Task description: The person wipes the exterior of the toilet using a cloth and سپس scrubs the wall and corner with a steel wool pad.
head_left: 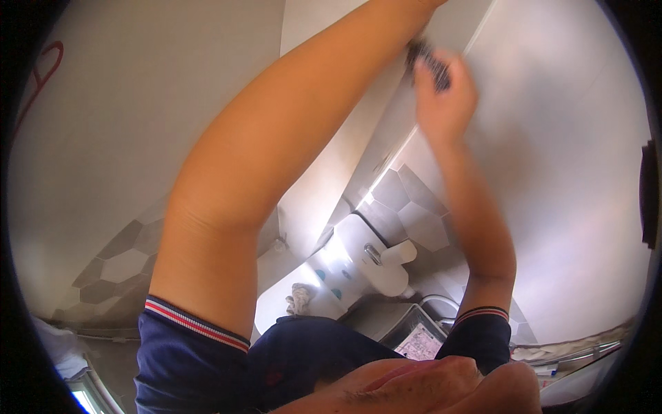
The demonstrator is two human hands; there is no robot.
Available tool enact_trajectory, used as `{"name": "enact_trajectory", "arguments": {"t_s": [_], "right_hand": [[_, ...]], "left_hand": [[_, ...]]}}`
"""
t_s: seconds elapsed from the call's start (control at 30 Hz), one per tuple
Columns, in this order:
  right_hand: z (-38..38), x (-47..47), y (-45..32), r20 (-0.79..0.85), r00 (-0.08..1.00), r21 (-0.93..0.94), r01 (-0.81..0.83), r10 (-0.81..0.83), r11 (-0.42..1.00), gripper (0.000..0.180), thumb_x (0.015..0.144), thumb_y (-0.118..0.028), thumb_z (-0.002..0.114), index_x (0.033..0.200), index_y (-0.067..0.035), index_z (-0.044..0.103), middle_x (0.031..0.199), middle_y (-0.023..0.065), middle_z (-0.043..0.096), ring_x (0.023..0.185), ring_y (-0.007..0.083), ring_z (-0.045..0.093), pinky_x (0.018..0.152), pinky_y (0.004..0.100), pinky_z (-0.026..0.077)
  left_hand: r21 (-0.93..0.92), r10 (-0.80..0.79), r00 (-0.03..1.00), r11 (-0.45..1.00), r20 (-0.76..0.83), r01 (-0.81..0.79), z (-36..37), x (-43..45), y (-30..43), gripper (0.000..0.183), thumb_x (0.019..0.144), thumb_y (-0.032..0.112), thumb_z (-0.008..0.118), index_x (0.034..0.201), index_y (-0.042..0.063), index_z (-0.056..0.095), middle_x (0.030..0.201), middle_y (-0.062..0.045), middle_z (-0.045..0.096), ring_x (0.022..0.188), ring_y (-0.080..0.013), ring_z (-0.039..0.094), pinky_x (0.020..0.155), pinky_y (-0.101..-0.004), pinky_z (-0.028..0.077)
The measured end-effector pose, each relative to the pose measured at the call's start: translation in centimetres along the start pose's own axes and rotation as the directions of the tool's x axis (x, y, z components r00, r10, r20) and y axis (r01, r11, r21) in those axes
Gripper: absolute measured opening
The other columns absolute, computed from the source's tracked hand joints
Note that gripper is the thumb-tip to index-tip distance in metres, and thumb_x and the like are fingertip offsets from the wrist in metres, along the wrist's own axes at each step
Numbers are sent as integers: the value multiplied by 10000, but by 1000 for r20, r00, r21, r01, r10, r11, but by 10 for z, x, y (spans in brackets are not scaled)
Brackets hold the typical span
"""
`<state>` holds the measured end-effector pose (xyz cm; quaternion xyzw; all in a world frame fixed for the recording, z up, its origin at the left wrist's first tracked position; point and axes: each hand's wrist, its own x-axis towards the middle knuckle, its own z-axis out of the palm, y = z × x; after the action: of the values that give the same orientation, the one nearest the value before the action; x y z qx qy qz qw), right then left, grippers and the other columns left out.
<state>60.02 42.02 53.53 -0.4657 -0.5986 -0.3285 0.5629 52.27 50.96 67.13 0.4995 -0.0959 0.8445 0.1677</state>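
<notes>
My right hand [450, 98], blurred, grips a small dark brush-like object [437, 72] between thumb and fingers. This object is against or close to the pale wall panels near their corner; I cannot tell whether it touches them. My left forearm [289, 119] stretches up across the view, and the left hand lies beyond the top edge. Behind the brush-like object, a light trim strip [398, 150] runs down along the wall.
Far below stands a white toilet [357, 248] with a crumpled cloth [299, 299] on it. Beside it is a bin [414, 315] with a pink-patterned item inside. Grey hexagonal tiles [424, 222] cover lower wall parts. A red hook-shaped thing [51, 49] shows at left.
</notes>
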Motion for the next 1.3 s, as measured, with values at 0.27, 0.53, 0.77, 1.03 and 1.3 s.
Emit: {"name": "enact_trajectory", "arguments": {"t_s": [0.27,0.53,0.77,1.03,1.3], "right_hand": [[-4,111,-49,-42,994,64,-102,105,993,78,834,-20,590,809,-8,516,670,72,563,586,159,532,555,303,430],[6,63,-29,-137,989,-206,-76,48,976,262,799,-222,696,946,-24,607,829,115,660,755,253,640,712,356,498],[-6,88,-25,-134,990,-232,-66,35,971,275,789,-214,704,924,-3,590,831,118,648,762,265,633,696,366,496],[3,175,-47,-259,956,-146,105,-140,984,113,854,-97,629,829,-5,569,692,77,598,594,158,555,571,306,449],[9,170,-40,-324,945,-25,-47,37,999,173,848,-154,654,858,9,596,736,111,641,649,187,596,618,316,476]], "left_hand": [[-161,-128,917,966,377,201,-53,21,-13,316,903,181,487,1037,-34,674,1183,-237,612,1148,-349,563,1016,-373,404],[616,-298,871,787,390,-6,-132,-131,14,609,877,316,549,1351,-42,410,1433,-287,339,1312,-424,352,1053,-446,330],[583,-294,857,812,422,-8,-117,-157,14,745,877,373,557,1406,-80,291,1456,-320,274,1342,-485,274,1088,-492,270],[480,-213,932,876,294,49,-123,-174,-2,640,843,193,535,1391,-71,335,1450,-304,308,1340,-477,292,1107,-490,245],[477,-224,937,876,268,73,-121,-174,-2,601,799,110,512,1368,-39,386,1445,-267,344,1321,-459,337,1093,-476,286]]}}
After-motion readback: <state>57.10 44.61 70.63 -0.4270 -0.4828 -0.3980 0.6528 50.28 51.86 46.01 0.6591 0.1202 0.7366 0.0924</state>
